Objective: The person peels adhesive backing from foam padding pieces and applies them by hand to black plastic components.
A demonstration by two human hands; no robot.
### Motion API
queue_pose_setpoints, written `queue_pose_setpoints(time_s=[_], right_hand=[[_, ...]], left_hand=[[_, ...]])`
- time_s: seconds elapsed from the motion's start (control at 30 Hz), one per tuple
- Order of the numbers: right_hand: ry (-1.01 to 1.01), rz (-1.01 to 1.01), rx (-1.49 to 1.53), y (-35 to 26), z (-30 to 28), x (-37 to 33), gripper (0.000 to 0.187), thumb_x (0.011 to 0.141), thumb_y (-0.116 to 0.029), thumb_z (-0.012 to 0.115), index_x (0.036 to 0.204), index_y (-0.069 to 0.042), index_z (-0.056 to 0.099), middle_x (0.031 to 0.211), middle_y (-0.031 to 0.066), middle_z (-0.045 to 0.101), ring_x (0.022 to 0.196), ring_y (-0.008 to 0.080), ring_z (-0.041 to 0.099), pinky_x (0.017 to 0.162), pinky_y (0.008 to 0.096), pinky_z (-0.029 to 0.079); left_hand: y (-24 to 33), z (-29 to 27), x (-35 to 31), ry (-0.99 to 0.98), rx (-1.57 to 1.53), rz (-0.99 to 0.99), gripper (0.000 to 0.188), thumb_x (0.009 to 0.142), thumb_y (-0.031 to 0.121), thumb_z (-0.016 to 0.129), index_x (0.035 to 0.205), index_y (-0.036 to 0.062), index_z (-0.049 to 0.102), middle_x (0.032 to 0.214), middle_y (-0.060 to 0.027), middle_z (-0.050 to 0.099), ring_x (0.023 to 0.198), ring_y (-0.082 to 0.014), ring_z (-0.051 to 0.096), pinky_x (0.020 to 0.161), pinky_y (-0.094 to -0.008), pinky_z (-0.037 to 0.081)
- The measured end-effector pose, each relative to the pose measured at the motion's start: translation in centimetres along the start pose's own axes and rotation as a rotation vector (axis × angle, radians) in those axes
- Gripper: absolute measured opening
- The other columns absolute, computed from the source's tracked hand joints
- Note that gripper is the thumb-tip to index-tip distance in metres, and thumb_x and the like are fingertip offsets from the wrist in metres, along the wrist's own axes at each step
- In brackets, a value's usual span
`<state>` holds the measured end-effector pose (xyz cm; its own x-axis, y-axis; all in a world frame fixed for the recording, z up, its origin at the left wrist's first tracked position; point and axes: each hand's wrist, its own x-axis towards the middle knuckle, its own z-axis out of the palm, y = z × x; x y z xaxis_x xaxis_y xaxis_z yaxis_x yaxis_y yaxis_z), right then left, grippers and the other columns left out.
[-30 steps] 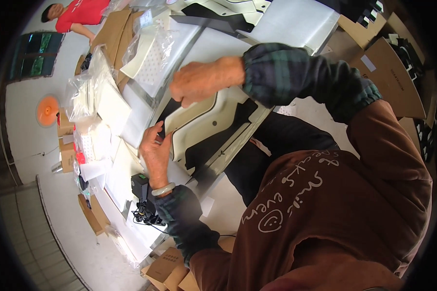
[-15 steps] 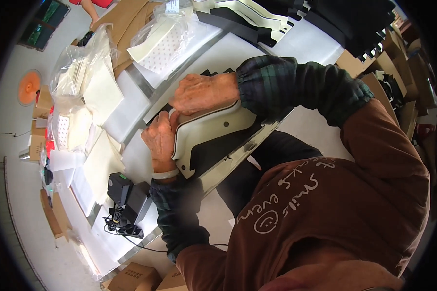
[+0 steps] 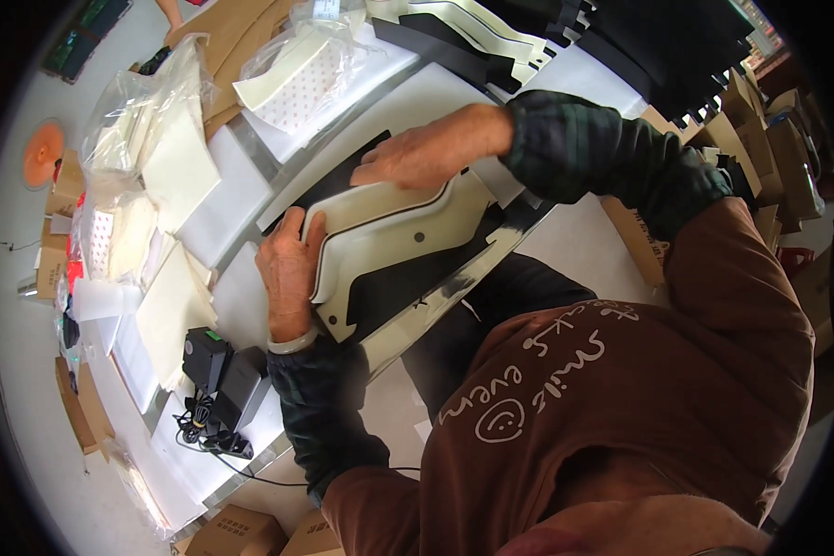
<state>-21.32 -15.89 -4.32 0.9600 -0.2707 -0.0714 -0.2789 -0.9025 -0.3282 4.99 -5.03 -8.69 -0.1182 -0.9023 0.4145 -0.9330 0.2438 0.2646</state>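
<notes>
A cream moulded panel (image 3: 371, 246) with a dark edge line and round holes lies tilted on the table in front of me, with black sheet material (image 3: 408, 278) along its near side. My left hand (image 3: 287, 273) is closed round its left end, the thumb over the raised rim and the other fingers on the outer side. My right hand (image 3: 431, 153) lies across the panel's far rim, fingers stretched to the left and touching it; some fingertips are hidden. A black flat piece (image 3: 347, 176) shows behind the panel, between the two hands.
Cream sheets in clear plastic bags (image 3: 157, 120) and loose cream sheets (image 3: 176, 301) lie to the left. Black power adapters (image 3: 227, 371) with coiled cable sit at the near left. More moulded panels (image 3: 477, 32) and black parts (image 3: 667, 56) are stacked at the back. Cardboard boxes (image 3: 241, 530) stand below.
My right hand has moved right along the panel's far rim, away from my left hand, and its fingers have straightened. My left hand keeps hold of the left end. The whole view has shifted slightly.
</notes>
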Motion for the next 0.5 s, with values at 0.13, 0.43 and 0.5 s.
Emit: queue_pose_setpoints(time_s=[0.13, 0.43, 0.5], right_hand=[[0.03, -0.079, 0.097, 0.6, -2.4, -1.5, 0.046, 0.089, -0.003, 0.06, 0.134, 0.0, 0.05, 0.126, 0.0214, 0.06, 0.112, 0.0376, 0.059, 0.093, 0.0434, 0.051], [0.476, -0.352, -0.126, -5.5, 2.4, 5.6, 0.009, 0.078, -0.008, 0.063, 0.081, 0.001, 0.061, 0.08, 0.0181, 0.065, 0.081, 0.037, 0.065, 0.067, 0.0458, 0.052], [0.452, -0.372, -0.102, -5.1, 2.7, 5.5, 0.011, 0.076, -0.007, 0.063, 0.084, 0.002, 0.062, 0.084, 0.0161, 0.066, 0.083, 0.037, 0.066, 0.074, 0.0455, 0.053]], left_hand=[[-0.5, -1.3, -1.2, 0.007, -0.544, -0.137, 0.017, 0.091, 0.015, 0.073, 0.099, -0.0002, 0.071, 0.076, -0.0103, 0.066, 0.062, -0.0177, 0.056, 0.059, -0.0312, 0.046], [5.4, -3.4, -4.7, 0.086, -0.283, -0.173, 0.02, 0.083, 0.004, 0.072, 0.103, 0.0029, 0.07, 0.082, -0.0161, 0.066, 0.067, -0.0327, 0.064, 0.063, -0.0396, 0.051], [4.9, -3.3, -4.5, 0.061, -0.345, -0.224, 0.021, 0.083, 0.004, 0.072, 0.104, 0.0039, 0.07, 0.083, -0.0162, 0.066, 0.066, -0.0347, 0.064, 0.063, -0.0409, 0.051]])
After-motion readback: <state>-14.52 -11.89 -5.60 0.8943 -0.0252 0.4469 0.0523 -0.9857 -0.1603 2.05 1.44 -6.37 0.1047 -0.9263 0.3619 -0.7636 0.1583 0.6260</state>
